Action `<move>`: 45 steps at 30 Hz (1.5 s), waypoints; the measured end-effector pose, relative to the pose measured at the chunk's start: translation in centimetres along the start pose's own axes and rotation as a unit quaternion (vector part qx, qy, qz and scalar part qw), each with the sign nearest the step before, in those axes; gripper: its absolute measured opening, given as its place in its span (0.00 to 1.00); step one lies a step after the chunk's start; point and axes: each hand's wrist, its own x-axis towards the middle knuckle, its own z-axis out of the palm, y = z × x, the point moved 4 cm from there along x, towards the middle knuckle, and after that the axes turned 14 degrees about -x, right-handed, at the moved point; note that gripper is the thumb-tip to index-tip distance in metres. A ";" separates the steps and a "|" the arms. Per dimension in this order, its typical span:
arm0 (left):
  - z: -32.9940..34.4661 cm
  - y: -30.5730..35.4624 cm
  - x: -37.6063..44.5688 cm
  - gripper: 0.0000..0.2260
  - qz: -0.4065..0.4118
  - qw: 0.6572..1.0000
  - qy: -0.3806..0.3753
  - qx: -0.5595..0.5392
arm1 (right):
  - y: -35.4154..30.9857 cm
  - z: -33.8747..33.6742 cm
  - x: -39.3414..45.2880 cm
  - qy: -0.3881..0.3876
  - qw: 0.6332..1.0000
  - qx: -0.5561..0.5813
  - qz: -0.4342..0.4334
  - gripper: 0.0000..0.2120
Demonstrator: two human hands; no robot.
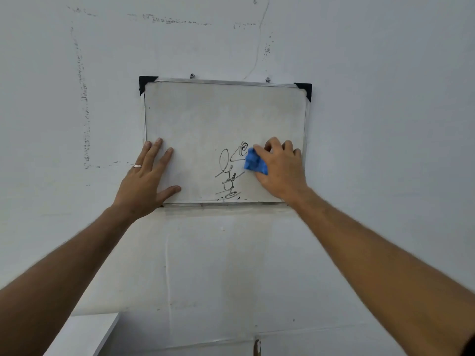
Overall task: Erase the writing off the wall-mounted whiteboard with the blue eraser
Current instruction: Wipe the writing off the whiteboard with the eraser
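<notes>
A small whiteboard (205, 116) with a metal frame and black corner caps hangs on the wall. Black scribbled writing (228, 173) covers its lower middle, down to the bottom edge. My right hand (280, 168) grips the blue eraser (254, 161) and holds it against the board just right of the writing, touching its upper right strokes. My left hand (146, 176) lies flat with straight, spread fingers on the board's lower left corner, partly over the frame and wall; a ring shows on one finger.
The white wall (385, 124) around the board carries dark scuff lines to the left and above. Two screws (192, 75) hold the board's top edge. A white tabletop corner (84, 332) shows at the lower left.
</notes>
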 end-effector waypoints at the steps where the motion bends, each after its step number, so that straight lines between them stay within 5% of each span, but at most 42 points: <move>1: -0.1 0.0 0.0 0.41 -0.001 1.000 0.000 0.000 | -0.9 0.1 -0.4 0.004 1.000 0.005 -0.003 0.28; 5: -0.2 -0.1 -0.1 0.41 0.004 1.000 0.001 0.004 | -0.1 0.1 -0.5 0.028 0.989 -0.043 -0.138 0.28; 9: 0.0 -0.1 -0.1 0.41 0.004 1.000 -0.003 0.005 | 0.9 -1.4 2.5 0.013 1.000 0.012 0.007 0.28; 13: -0.1 -0.2 0.0 0.41 0.007 1.000 -0.001 0.004 | -0.8 -0.3 0.5 0.033 0.987 -0.037 -0.154 0.30; 17: 0.0 -0.2 0.0 0.41 0.000 1.000 -0.006 0.005 | 0.4 -1.4 2.9 0.007 1.000 0.023 0.001 0.29; 21: -0.1 -0.2 0.0 0.41 0.001 1.000 -0.006 0.004 | -0.8 -0.5 1.2 0.043 0.987 -0.031 -0.149 0.29; 25: 0.0 -0.1 0.0 0.41 -0.006 1.000 -0.011 0.006 | 0.6 -1.9 3.8 0.011 1.000 0.015 0.004 0.28; 29: 0.0 -0.1 -0.1 0.41 -0.002 1.000 -0.009 0.003 | -0.9 -0.8 1.6 0.050 0.976 -0.058 -0.203 0.28; 33: 0.0 -0.2 0.0 0.41 -0.005 1.000 -0.010 0.000 | 0.8 -1.8 3.8 0.016 1.000 0.006 -0.004 0.28; 37: 0.0 -0.2 -0.1 0.41 0.002 1.000 -0.007 -0.002 | -1.7 -0.2 0.8 0.044 0.981 -0.029 -0.189 0.29; 41: 0.1 -0.2 -0.1 0.41 -0.001 1.000 -0.009 0.000 | 0.6 -1.4 3.4 0.014 0.999 0.035 0.017 0.27; 45: 0.0 -0.2 -0.1 0.40 0.005 1.000 -0.002 -0.001 | -1.2 0.0 0.6 0.044 0.976 -0.038 -0.208 0.29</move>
